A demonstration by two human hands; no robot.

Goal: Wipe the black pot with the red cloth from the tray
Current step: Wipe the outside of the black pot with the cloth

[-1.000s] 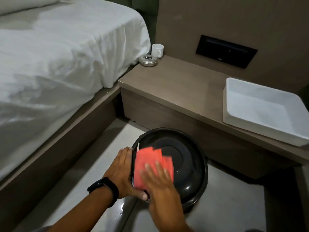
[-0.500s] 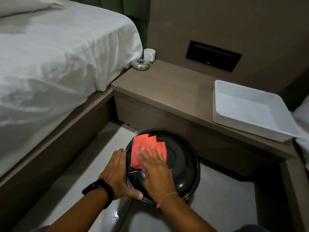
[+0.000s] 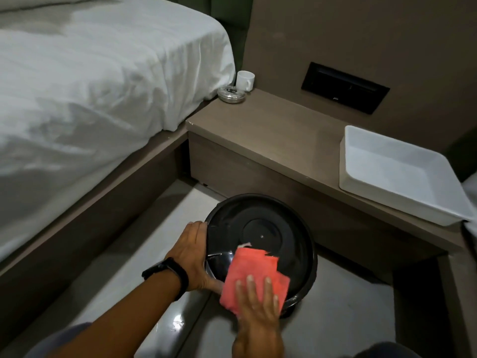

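The black pot (image 3: 273, 228) stands upside down on the pale floor, its round base facing up. My left hand (image 3: 192, 254), with a black band on the wrist, grips the pot's left rim. The folded red cloth (image 3: 251, 272) lies on the pot's near side, partly over the rim. My right hand (image 3: 256, 306) presses flat on the cloth with the fingers spread. The white tray (image 3: 423, 213) sits on the brown bench at the right, with nothing in it.
A bed with a white sheet (image 3: 90, 86) fills the left side on a brown frame. The low brown bench (image 3: 271, 135) runs behind the pot. A white cup (image 3: 245, 80) and a round metal ashtray (image 3: 231, 94) stand at its far corner. A black wall panel (image 3: 344, 87) is above.
My right hand has slid the red cloth from the pot's upper left down to its near right side. The left hand keeps its hold on the rim.
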